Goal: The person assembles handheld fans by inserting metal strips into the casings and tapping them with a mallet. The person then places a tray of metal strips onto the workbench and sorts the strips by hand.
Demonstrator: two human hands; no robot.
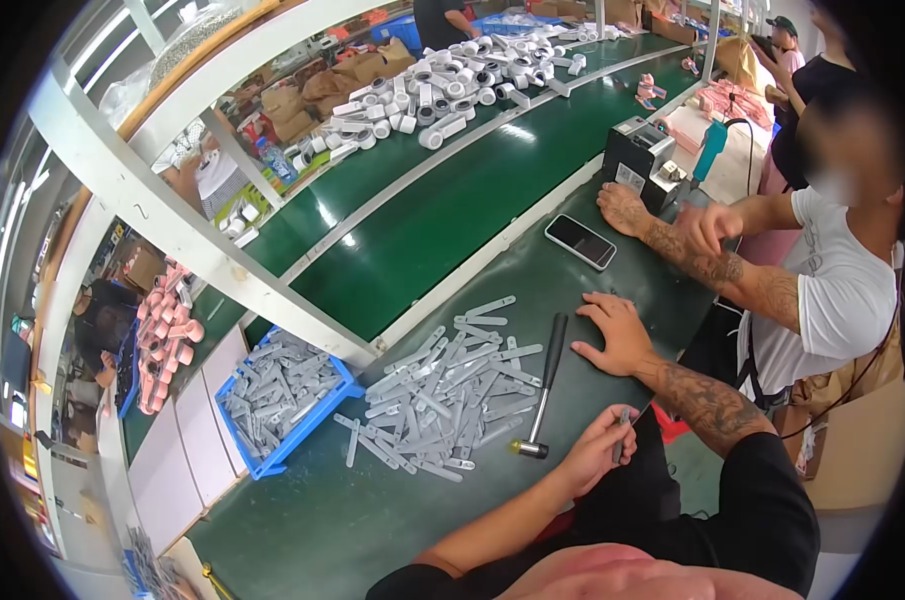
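Observation:
My left hand is closed around a small grey plastic piece near the table's front edge. Flat on the green tabletop lies my right hand, fingers spread, holding nothing. Between my hands and a loose pile of grey strips is a hammer, its dark handle pointing away and its yellow-and-black head nearest me. A blue tray full of similar grey strips stands left of the pile.
A phone lies beyond my right hand. A co-worker sits at the right, arms on the table by a black machine. White parts cover the far green conveyor; pink parts lie left. A white post crosses the left side.

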